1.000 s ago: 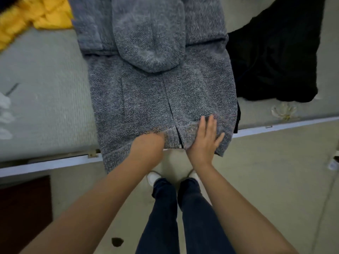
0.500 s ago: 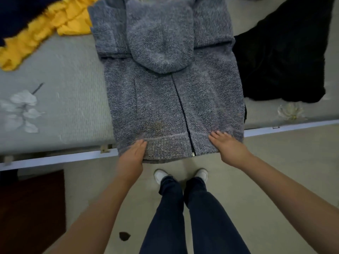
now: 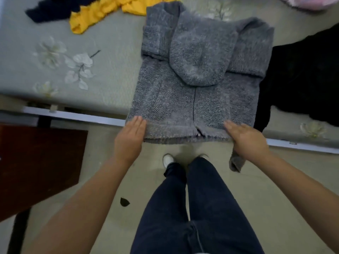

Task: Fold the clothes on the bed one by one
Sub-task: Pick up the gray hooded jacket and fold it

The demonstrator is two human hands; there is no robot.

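Observation:
A grey knitted hooded jacket lies front up on the bed, sleeves folded in and hood laid down over the chest. Its bottom hem reaches past the bed's near edge and runs taut between my hands. My left hand holds the hem's left corner, fingers on top and thumb hidden underneath. At the right corner my right hand grips the hem, and a scrap of grey fabric hangs below it.
A black garment lies right of the jacket, touching it. A yellow garment and a dark navy one lie at the far left, something pink at the far right. A dark red wooden surface stands at my left.
My hands moved apart from the middle of the hem out to its two corners. The view shifted, so the jacket now sits further right and the hem looks pulled straight.

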